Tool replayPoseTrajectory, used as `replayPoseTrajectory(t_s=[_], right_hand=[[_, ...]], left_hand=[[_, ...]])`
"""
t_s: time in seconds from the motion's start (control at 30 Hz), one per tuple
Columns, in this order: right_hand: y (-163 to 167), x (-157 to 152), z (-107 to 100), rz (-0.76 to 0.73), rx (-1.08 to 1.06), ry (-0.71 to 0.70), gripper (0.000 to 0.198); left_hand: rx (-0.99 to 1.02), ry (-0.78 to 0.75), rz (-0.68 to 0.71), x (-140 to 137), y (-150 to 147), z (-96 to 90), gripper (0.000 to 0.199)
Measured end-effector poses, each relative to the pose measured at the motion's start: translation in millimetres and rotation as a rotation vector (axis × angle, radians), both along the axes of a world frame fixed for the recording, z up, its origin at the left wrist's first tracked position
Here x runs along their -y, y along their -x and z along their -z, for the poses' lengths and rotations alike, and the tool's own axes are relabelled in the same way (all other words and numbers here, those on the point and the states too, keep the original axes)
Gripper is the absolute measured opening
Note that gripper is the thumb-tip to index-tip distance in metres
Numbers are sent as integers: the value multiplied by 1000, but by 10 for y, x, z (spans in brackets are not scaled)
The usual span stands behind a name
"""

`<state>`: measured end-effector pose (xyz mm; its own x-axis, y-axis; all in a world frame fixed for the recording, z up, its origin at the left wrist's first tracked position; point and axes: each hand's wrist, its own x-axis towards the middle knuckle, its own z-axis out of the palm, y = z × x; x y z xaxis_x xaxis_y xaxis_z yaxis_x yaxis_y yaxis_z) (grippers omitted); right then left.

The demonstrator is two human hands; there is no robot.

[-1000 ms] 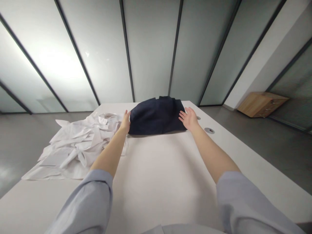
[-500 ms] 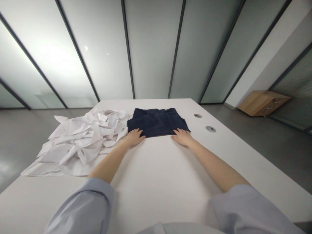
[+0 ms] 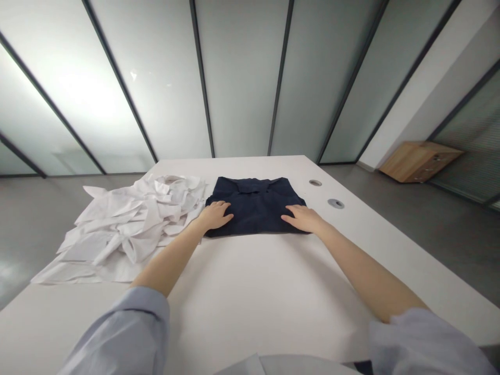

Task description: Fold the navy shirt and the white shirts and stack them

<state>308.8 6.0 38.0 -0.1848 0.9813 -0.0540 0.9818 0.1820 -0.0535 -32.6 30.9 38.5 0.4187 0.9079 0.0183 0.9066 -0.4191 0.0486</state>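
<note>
We have both hands palm down on a folded navy collared garment (image 3: 260, 211), which lies flat near the far end of the white worktop (image 3: 269, 302). Our left hand (image 3: 215, 215) rests on its near left part, fingers extended and thumb held apart from them, clamped on nothing. Our right hand (image 3: 302, 217) lies on the near right part in much the same way, thumb pointing inward and apart from the fingers, with no grip on the cloth. Between the hands we see the dark fabric spread fairly smooth, its collar at the far side.

Just to the left of it we find a rumpled heap of white garments (image 3: 128, 224), their folds overlapping. To the right, two round cable grommets (image 3: 336, 203) are set into the worktop. Pale grey-blue sleeves (image 3: 125, 333) cover our upper arms, leaving the forearms bare. Beyond the worktop we face a frosted glass partition (image 3: 240, 78) with dark frames, and a wooden cabinet (image 3: 408, 161) stands on the grey floor at the right.
</note>
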Motion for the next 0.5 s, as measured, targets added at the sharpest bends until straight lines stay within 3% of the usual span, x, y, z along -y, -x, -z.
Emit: replayPoseTrajectory(t_s=[0.1, 0.23, 0.5], right_hand=[[73, -243, 155, 110, -11, -41, 70], [132, -376, 378, 216, -38, -32, 75], [61, -364, 498, 161, -22, -37, 78]], left_hand=[[-7, -47, -108, -178, -92, 209, 67], [0, 30, -165, -285, -106, 407, 75], [-26, 50, -185, -202, -94, 401, 77]])
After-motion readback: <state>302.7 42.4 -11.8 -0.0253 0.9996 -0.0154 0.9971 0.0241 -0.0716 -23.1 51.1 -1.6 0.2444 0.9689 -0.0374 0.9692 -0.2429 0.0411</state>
